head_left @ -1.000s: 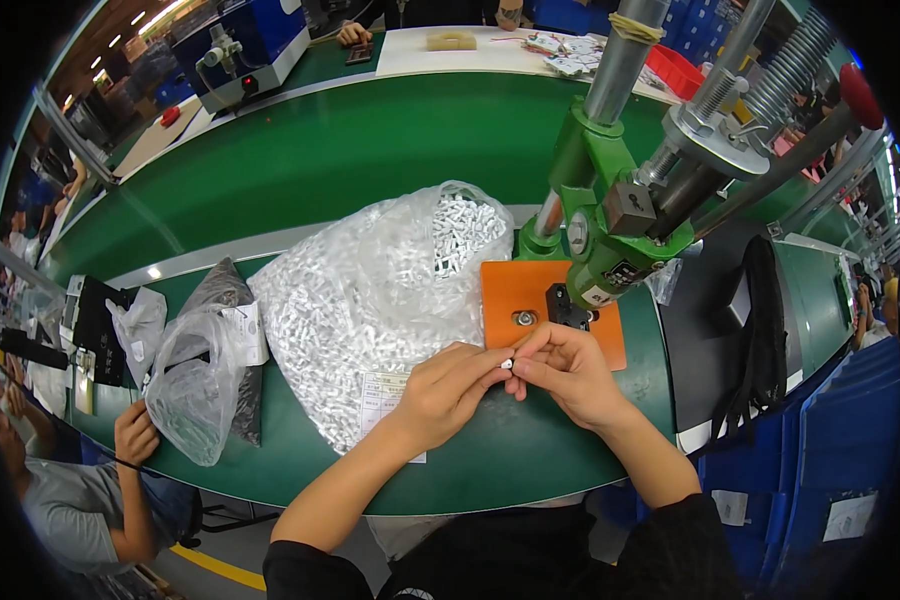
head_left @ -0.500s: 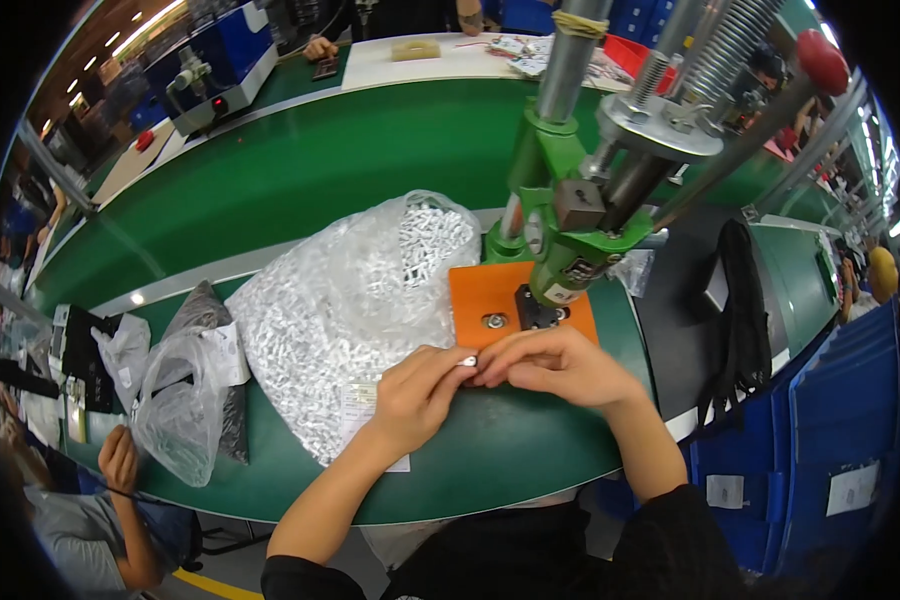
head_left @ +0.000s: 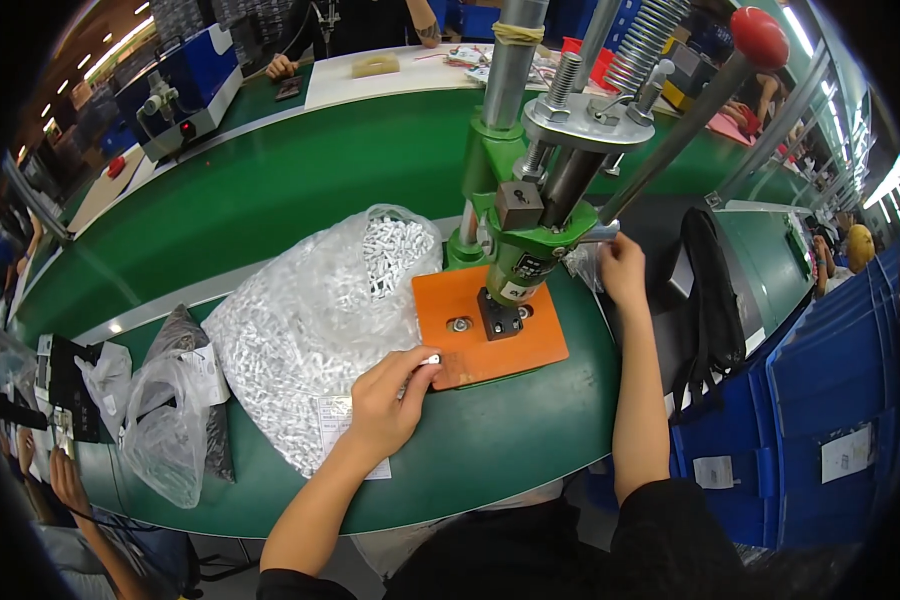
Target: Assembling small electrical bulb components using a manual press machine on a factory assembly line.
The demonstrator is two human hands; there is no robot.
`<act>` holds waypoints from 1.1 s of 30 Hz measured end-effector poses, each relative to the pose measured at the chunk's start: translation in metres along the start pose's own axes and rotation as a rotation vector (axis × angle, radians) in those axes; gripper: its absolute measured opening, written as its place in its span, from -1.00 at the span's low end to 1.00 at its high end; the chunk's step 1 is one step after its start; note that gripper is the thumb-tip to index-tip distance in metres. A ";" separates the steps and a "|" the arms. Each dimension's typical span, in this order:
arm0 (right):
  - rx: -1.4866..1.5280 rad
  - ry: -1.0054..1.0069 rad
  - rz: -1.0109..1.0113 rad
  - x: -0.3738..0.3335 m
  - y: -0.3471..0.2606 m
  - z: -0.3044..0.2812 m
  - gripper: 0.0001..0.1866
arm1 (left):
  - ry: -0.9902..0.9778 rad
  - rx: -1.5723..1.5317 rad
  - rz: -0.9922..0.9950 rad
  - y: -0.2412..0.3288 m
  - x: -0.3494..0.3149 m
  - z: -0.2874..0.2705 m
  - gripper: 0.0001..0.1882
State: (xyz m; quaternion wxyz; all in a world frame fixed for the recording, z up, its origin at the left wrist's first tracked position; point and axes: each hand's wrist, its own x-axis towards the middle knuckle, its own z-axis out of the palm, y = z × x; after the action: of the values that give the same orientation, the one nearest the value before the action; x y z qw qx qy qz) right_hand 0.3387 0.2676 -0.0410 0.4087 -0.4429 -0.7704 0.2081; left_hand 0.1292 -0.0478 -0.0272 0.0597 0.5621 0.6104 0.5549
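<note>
My left hand (head_left: 388,402) is closed, pinching a small silvery-white piece (head_left: 432,359) between thumb and forefinger above the near left edge of the orange base plate (head_left: 450,345). On that plate stands a green hand press (head_left: 518,262) with a small black fixture (head_left: 502,318) under its head. My right hand (head_left: 622,272) is right of the press, beside its short metal bar and a small clear plastic bag (head_left: 584,262). Its fingers are bent together, and what they hold, if anything, is hidden. A large clear bag of silvery-white pieces (head_left: 290,330) lies left of the plate.
The press's lever has a red knob (head_left: 760,38). Further left lie a bag of dark parts (head_left: 215,430) and a crumpled clear bag (head_left: 165,440). A black strap bag (head_left: 710,300) and blue bins (head_left: 820,400) are on the right. Co-workers' hands show at far left and across the table.
My right hand has left my left hand and moved right, past the press. My left hand keeps its pinch on the small piece. The whole view has shifted slightly.
</note>
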 end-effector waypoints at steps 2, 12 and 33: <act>-0.076 0.003 -0.078 0.005 0.009 0.007 -0.84 | 0.003 0.001 0.001 0.000 0.000 0.000 -0.83; -0.371 -0.118 0.092 0.004 -0.024 0.001 -0.82 | 0.004 0.019 0.020 0.002 0.000 -0.001 -0.83; -0.465 -0.031 0.144 0.002 -0.020 0.011 -0.67 | 0.026 0.028 0.137 0.002 0.003 0.000 -0.77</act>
State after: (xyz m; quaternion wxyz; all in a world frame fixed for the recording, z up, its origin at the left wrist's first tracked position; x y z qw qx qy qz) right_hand 0.3192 0.2593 -0.0328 0.2678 -0.5757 -0.7702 0.0605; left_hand 0.1290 -0.0458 -0.0240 0.0057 0.5960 0.5792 0.5562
